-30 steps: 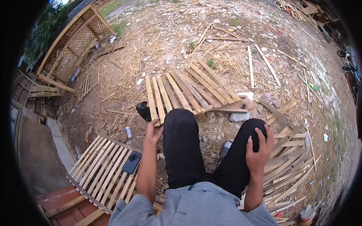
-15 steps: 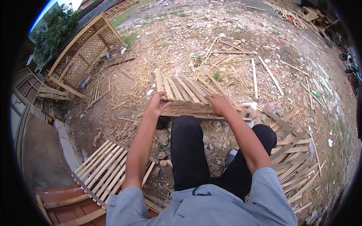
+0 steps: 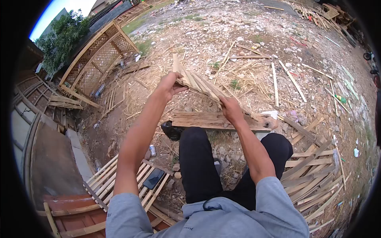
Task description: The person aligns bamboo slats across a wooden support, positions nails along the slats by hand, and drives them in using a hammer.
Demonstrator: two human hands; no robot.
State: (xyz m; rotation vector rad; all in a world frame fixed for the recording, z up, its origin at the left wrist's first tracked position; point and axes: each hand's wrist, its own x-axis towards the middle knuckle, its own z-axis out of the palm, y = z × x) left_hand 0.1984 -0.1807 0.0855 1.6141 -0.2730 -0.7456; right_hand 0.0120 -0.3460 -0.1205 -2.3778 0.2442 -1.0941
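Observation:
A slatted wooden panel (image 3: 200, 86) is held up in front of my knees, its left end higher than its right. My left hand (image 3: 170, 86) is closed on the panel's near left corner, thumb on top. Farther right along the near edge, my right hand (image 3: 231, 110) grips the panel too. Beneath it lies a thick, rough wooden beam (image 3: 206, 120) on the ground. The far side of the panel is partly hidden.
A slatted wooden rack (image 3: 103, 180) with a dark phone (image 3: 154, 178) on it stands at lower left. Nearby are a can (image 3: 152, 150) and a black plastic bag (image 3: 172, 131). Loose slats (image 3: 313, 178) are piled at right. A lattice panel (image 3: 99, 61) leans at upper left.
Both hands have raised the slatted panel off the beam, the left end most, tilting it. The view has shifted slightly, and the phone, can and more of the black bag now show.

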